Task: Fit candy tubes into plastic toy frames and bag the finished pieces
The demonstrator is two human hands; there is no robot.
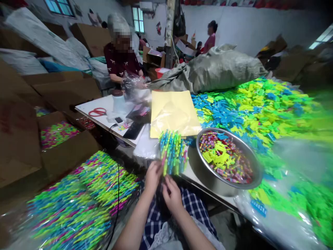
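Observation:
My left hand [153, 176] is closed around the lower end of a bundle of blue, green and pink plastic pieces [173, 152], holding it upright above my lap. My right hand [171, 193] sits just below and beside the bundle, its fingers curled toward the bottom ends; whether it grips anything is unclear. A steel bowl [208, 180] with small multicoloured pieces and yellow plastic parts stands on the table edge right of my hands.
A heap of green, yellow and blue plastic pieces [260, 111] covers the table at right. Yellow plastic bags [174, 111] lie behind the bundle. Bagged coloured bundles [78, 205] fill the lower left. A seated person [121, 59] works beyond red scissors [97, 111]. Cardboard boxes [23, 132] stand left.

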